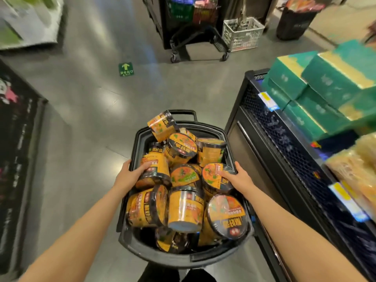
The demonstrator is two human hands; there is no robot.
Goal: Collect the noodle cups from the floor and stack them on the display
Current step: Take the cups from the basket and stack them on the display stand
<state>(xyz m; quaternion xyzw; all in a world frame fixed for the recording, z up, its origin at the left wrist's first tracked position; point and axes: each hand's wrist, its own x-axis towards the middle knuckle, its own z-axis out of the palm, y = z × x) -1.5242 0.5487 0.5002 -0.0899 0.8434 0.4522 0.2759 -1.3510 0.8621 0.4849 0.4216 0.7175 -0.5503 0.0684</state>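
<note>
A black shopping basket (pixel 132 202) stands on the floor in front of me, piled with several orange-and-black noodle cups. My left hand (pixel 130 173) grips one tall cup (pixel 155 169) lying at the basket's left side. My right hand (pixel 237 175) holds a cup (pixel 213 176) on its side at the right, fingers over its lid and rim. One cup (pixel 161 126) sits tilted on top of the pile at the far end, by the basket handle (pixel 183 112).
A black display rack (pixel 284 163) with green boxes (pixel 317 88) and packets of dried noodles (pixel 354 163) stands right beside the basket. Further off are a black trolley (pixel 199 45), a white crate (pixel 243 33) and a green exit sticker (pixel 126 69) on the grey floor.
</note>
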